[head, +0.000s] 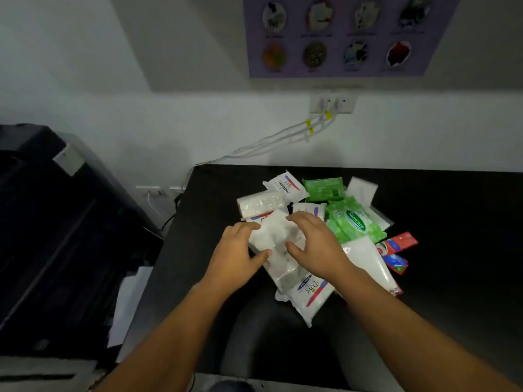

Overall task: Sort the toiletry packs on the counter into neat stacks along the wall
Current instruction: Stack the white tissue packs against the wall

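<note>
A jumbled pile of toiletry packs lies on the black counter (438,207). My left hand (235,257) and my right hand (314,241) grip a clear plastic pack of white items (276,241) from either side, on top of the pile. A white Dove pack (307,294) lies under it toward me, another Dove pack (285,185) at the back. Green Sanicare wipes (355,222) and a second green pack (324,188) sit to the right. Red sachets (397,244) lie at the pile's right edge.
A black printer (56,227) stands left of the counter, with white paper (127,304) beside it. White cables (283,140) run down the wall from a socket (332,103). A purple poster (345,35) hangs above. A dark chair back (277,335) is below my arms.
</note>
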A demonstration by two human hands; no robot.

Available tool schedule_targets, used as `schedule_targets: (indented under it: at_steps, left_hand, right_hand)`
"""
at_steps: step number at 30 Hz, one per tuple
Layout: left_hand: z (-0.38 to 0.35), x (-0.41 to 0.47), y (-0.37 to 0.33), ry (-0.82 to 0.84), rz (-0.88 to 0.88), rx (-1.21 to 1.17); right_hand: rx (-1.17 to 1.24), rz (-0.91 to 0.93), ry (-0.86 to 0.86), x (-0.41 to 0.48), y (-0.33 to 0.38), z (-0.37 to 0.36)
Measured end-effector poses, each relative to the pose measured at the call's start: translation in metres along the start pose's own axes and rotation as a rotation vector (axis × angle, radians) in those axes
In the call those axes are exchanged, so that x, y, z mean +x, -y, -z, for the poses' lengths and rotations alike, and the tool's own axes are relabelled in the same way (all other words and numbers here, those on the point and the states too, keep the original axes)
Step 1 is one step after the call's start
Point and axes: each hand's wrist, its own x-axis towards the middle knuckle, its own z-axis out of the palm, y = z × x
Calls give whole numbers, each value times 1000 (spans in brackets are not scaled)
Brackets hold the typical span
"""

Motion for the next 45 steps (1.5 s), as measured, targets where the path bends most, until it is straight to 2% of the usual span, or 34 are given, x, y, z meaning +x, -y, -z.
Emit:
schedule_targets:
  at_steps: [4, 8, 15, 20, 22, 25, 27, 31, 35, 38, 41, 45]
  left_hand:
    - [-12, 13, 21, 186, 78, 4]
    - [-29, 19, 34, 244, 96, -102]
    - [-27, 30, 45, 203, 199, -339]
    - [12, 64, 51, 223, 426, -797]
    - [29, 77, 52, 227, 527, -889]
    - [48, 95, 60, 205, 620, -901]
    - [53, 102, 71, 159, 594, -844]
    - [50, 115, 96, 35, 484, -801]
    - [53, 132, 114, -161, 545, -771]
    - [53, 149, 129, -236, 566, -687]
    - [50, 169, 148, -191, 590, -661]
    - [45, 188, 170, -46, 572, -637]
  right_hand:
    - [-52, -110, 213, 18, -2, -8]
    - [-88, -154, 292, 30, -10, -17]
    - [-97, -131, 205, 29, -11, -23]
    - [149, -184, 83, 47, 3, -11]
    - [255, -202, 63, 60, 14, -9]
    - [599, -281, 5, 87, 31, -15]
    - [701, -336, -40, 105, 37, -24]
    - [741, -437, -75, 136, 45, -48]
    - [674, -513, -22, 168, 56, -69]
    - [652, -543, -18, 191, 63, -83]
    - [614, -548, 23, 210, 68, -96]
    - [656, -618, 38, 243, 64, -113]
